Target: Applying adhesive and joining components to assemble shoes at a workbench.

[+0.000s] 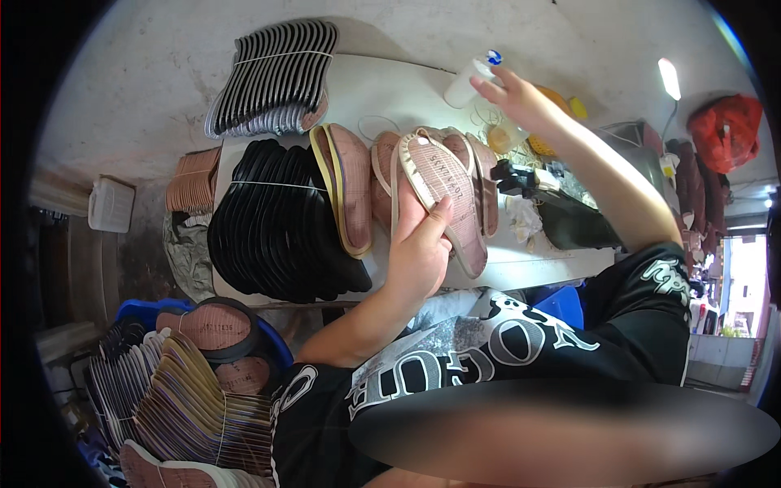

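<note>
My left hand (421,259) is closed on a pinkish-brown insole (443,175) with a pale cream rim, its thumb lying across the printed face. Another pale edge shows just behind that insole; I cannot tell whether the hand grips it too. Up and to the right, my right hand (518,99) is raised over the back of the table with its fingers apart and nothing visible in it. Closest to its fingertips is a white bottle (460,91) with a blue top. Left of the held insole stand yellow-edged insoles (353,191), and more brown ones lie partly hidden behind it.
A tied bundle of black-edged soles (268,228) fills the table's left side; another bundle (272,73) stands behind. A dark machine (573,224) is at the right. Bundled insoles (183,390) and a blue tub (146,307) sit lower left. A red bag (724,134) hangs right.
</note>
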The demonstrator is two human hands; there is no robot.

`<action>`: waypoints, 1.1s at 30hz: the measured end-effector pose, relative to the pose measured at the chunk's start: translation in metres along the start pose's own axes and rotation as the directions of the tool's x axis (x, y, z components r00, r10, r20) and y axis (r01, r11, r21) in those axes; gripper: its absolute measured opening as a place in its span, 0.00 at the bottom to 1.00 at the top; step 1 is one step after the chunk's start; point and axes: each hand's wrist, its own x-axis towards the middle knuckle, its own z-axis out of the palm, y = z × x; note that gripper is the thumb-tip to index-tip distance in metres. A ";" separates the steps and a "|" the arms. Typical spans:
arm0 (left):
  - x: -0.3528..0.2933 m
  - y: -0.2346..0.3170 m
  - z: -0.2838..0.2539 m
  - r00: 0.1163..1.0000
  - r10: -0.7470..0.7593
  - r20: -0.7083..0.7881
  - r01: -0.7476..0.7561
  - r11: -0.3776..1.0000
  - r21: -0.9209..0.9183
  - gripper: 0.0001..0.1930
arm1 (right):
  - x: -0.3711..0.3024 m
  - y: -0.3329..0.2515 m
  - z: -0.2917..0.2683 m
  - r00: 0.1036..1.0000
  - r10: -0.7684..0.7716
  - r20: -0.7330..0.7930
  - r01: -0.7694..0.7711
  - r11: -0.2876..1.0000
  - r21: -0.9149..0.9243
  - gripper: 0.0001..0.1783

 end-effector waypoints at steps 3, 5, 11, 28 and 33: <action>-0.003 -0.003 0.009 0.997 -0.045 0.070 0.048 0.998 -0.042 0.31 | -0.082 -0.043 -0.016 0.901 -0.430 -0.059 0.419 0.826 0.378 0.30; -0.007 -0.006 0.014 0.992 -0.089 0.094 0.094 0.994 -0.054 0.32 | -0.112 -0.040 -0.017 0.766 -0.636 -0.095 0.641 0.767 0.039 0.35; -0.021 -0.018 0.035 0.993 -0.083 0.085 0.084 0.996 -0.009 0.30 | -0.151 -0.034 -0.013 0.738 -0.668 -0.094 0.668 0.743 -0.035 0.39; -0.051 -0.052 0.062 0.980 -0.086 0.181 0.060 0.988 0.142 0.29 | -0.210 0.009 -0.012 0.709 -0.627 -0.322 0.673 0.738 0.047 0.36; -0.049 -0.058 0.065 0.978 -0.154 0.140 0.123 0.971 0.204 0.31 | -0.222 0.027 -0.011 0.731 -0.589 -0.344 0.645 0.761 0.069 0.33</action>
